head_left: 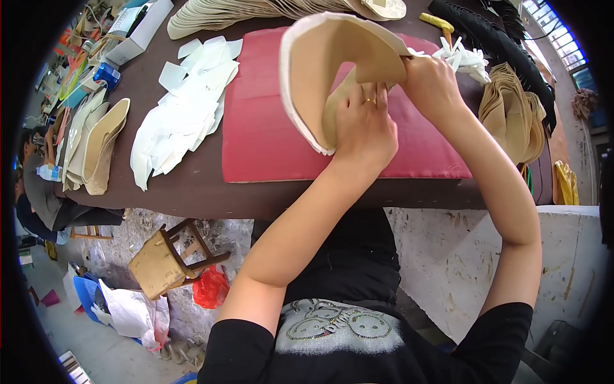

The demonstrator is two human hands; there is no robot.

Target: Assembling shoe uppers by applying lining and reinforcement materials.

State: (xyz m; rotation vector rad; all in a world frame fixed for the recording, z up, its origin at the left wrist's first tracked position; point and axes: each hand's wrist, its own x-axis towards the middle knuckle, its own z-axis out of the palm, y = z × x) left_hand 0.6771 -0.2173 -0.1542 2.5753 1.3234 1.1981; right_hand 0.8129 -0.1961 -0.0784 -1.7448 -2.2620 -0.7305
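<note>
A tan shoe upper (313, 70) with a pale edge is bent into an open loop above the red mat (256, 137). My left hand (366, 125), with a ring on one finger, grips its lower inner part; its fingertips are partly hidden by the material. My right hand (430, 83) is closed around the right end of the upper, at the side near the white strips. Whether the right fingers also hold something small cannot be made out. Both hands are raised over the mat, close together.
White cut pieces (185, 109) lie left of the mat, with white strips (464, 61) and a yellow-headed hammer (438, 24) at the right. Tan uppers (511, 115) are stacked right, more (105, 147) left. A wooden stool (160, 265) stands below the brown table (192, 192); a person sits far left.
</note>
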